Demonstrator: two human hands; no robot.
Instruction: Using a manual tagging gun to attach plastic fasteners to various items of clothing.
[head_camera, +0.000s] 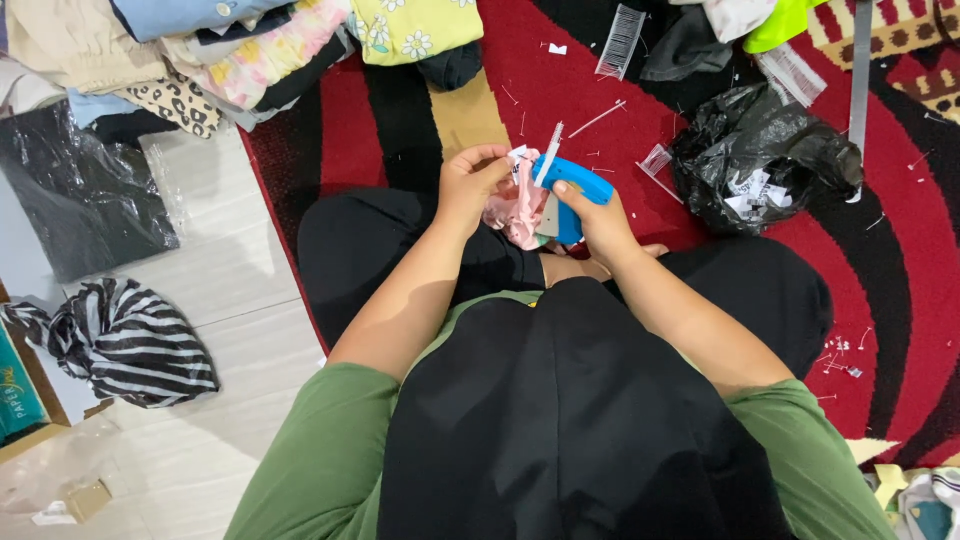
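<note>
My right hand (598, 222) grips a blue tagging gun (580, 180) with its needle tip pointing up and to the left. My left hand (468, 182) pinches a small pink garment (515, 212) and a white tag (517, 154) right at the gun's tip. Both hands meet above my lap, over the red and black carpet. Most of the pink garment is hidden between my hands.
A crumpled black plastic bag (762, 158) lies to the right. Strips of clear tag fasteners (622, 40) lie on the carpet (560, 90). Folded clothes (230, 50) are piled at the top left, and a striped black-and-white bundle (125, 340) lies on the pale floor at left.
</note>
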